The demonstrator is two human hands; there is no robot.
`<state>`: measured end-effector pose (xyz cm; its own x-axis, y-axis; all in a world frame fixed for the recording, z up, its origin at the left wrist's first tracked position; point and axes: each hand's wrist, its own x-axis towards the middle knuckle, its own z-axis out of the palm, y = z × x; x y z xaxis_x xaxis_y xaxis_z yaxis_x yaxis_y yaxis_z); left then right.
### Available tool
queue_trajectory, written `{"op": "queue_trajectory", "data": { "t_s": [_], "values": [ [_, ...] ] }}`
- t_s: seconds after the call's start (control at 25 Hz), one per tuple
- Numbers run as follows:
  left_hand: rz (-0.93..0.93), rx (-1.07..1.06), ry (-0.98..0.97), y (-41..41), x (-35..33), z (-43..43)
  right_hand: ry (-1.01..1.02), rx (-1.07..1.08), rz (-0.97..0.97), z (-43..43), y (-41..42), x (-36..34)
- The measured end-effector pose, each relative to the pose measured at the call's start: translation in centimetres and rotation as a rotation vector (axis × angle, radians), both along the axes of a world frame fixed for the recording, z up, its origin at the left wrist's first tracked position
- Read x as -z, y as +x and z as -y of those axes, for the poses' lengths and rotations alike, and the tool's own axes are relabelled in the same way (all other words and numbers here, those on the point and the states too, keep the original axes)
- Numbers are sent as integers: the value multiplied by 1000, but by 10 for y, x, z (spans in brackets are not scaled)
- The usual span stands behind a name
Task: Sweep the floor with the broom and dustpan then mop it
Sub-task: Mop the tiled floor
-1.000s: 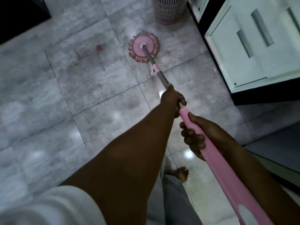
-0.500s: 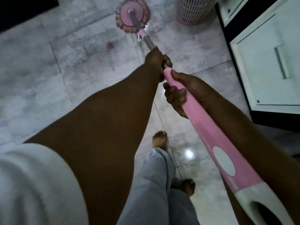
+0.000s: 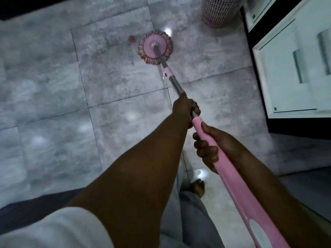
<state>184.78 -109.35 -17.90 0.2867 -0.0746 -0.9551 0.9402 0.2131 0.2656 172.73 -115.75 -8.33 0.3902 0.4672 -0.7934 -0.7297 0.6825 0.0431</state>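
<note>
A pink spin mop's round head (image 3: 155, 47) lies flat on the grey tiled floor (image 3: 53, 90), just right of a reddish stain (image 3: 131, 38). Its metal pole (image 3: 174, 83) runs back toward me into a pink handle (image 3: 238, 185). My left hand (image 3: 185, 109) grips the pole where metal meets pink. My right hand (image 3: 213, 149) grips the pink handle just behind it. No broom or dustpan is in view.
A pink mesh basket (image 3: 219, 12) stands at the top right. A white cabinet with bar handles (image 3: 295, 68) and a dark base fills the right side. My bare foot (image 3: 198, 187) and grey trouser leg are below the hands. A dark edge (image 3: 26, 8) runs along the top left.
The mop head was pushed far forward to the left of the basket, then pulled back toward me; it now lies beside the reddish stain. Both hands kept their grip.
</note>
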Motion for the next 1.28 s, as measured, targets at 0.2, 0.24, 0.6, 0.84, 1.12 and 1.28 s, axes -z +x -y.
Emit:
{"op": "queue_trajectory", "data": {
  "t_s": [0.2,0.24,0.6,0.84,1.12,1.28],
  "values": [
    [-143,-67,-22,-123,-27,-16,-21,-52,-110,-8,-117,-39],
    [-158,-61,-23,-137,-30,-18,-17,-63,-122,-9,-130,-45],
    [-57,-130,-43,-55,-15,-32,-31,-97,-84,-16,-42,-21],
    [66,-156,-16,102,14,-64,-28,-162,-2,-44,116,19],
    [118,-184,79,229,41,-114,-27,-188,99,-88,248,47],
    [92,-212,40,213,32,-118,-28,-203,80,-92,230,44]
  ]
}}
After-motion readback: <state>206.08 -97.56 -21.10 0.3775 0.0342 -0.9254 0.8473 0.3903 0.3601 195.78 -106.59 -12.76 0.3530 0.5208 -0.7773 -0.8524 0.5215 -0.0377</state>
